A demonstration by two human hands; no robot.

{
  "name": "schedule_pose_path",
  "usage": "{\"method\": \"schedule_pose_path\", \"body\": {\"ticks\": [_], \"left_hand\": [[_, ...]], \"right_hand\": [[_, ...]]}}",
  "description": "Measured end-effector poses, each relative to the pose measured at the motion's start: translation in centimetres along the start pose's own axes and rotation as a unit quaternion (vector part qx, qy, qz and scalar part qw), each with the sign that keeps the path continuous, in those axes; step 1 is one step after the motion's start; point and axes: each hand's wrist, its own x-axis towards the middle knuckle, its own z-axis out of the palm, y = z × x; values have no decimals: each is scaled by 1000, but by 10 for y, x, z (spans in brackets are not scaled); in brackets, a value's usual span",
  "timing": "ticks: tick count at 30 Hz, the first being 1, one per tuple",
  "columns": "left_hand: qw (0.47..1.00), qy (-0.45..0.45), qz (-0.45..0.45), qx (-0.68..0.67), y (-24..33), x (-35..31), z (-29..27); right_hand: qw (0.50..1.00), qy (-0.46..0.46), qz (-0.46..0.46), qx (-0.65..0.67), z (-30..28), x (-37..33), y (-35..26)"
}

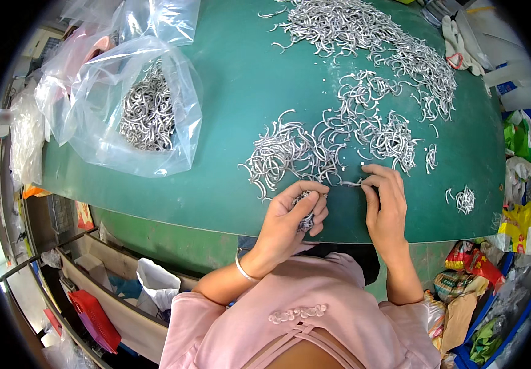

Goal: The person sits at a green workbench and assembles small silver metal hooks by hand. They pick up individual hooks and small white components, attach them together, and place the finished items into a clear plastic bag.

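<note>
At the table's near edge, my left hand (281, 224) is closed round a bunch of small curved silver metal pieces (305, 222). Just to its right, my right hand (387, 206) has its fingertips on the end of a single curved metal piece (350, 183), which spans the gap between the two hands. The thumb and fingers are bent toward each other there. Directly beyond my hands lie loose heaps of the same pieces, one heap (281, 150) ahead of my left hand and another (391, 138) ahead of my right.
A big pile of metal pieces (351, 27) covers the far right of the green table (235, 80). An open clear plastic bag (182, 138) holding more stands at left. One small cluster (465, 200) lies near the right edge. Gloves (459, 46) rest at the far right; drawers (121, 307) sit below left.
</note>
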Motion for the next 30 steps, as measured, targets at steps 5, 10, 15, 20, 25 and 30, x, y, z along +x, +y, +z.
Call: {"method": "schedule_pose_path", "body": {"ticks": [5, 10, 15, 20, 25, 30], "left_hand": [[1000, -9, -18, 22, 1, 0, 3], [998, 24, -7, 54, 2, -2, 9], [997, 23, 1, 69, -2, 0, 6], [998, 19, 4, 64, 1, -2, 5], [998, 32, 17, 45, 1, -2, 4], [998, 49, 28, 30, 3, -3, 6]], "right_hand": [[998, -10, 64, -3, -8, -9, 10], [969, 16, 71, -237, -19, 21, 22], [986, -24, 42, -161, -1, 12, 10], [988, -44, -117, -93, -1, 4, 8], [978, -75, -192, -14, -12, 0, 12], [993, -13, -114, 42, -39, 13, 21]]}}
